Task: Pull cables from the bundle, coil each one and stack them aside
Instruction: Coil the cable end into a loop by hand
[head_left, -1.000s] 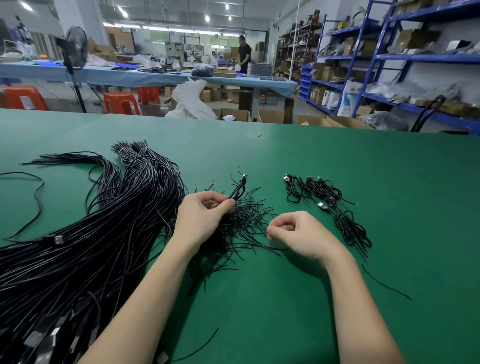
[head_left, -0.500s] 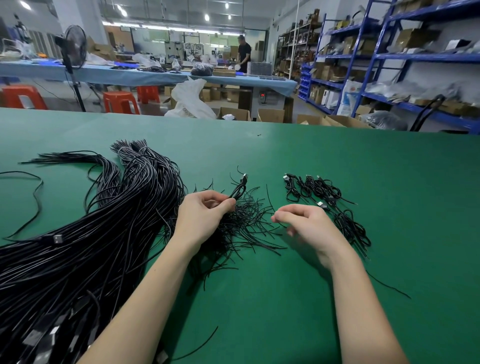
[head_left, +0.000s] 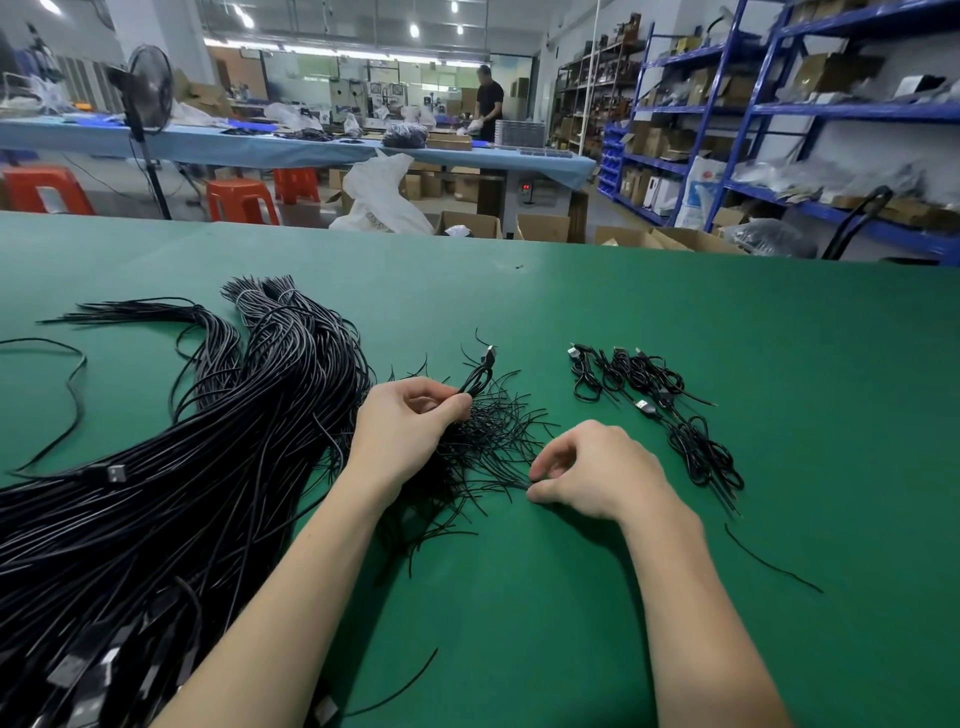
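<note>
The green bench (head_left: 675, 322) carried everything. The thick bundle (head_left: 171, 467) of long black cables lay across its left side, fanning from the near left corner towards the middle. Right of centre, the coiled cables (head_left: 654, 395) lay in a loose row, well apart from the bundle. Between them spread a small pile of thin black ties (head_left: 493, 441). The left hand (head_left: 410, 426) pinched a folded cable (head_left: 480, 374) between thumb and fingers, its plug end pointing away. The right hand (head_left: 592, 473), fingers curled, pinched one tie at the pile's near edge. One stray tie (head_left: 769, 561) lay to the right.
</note>
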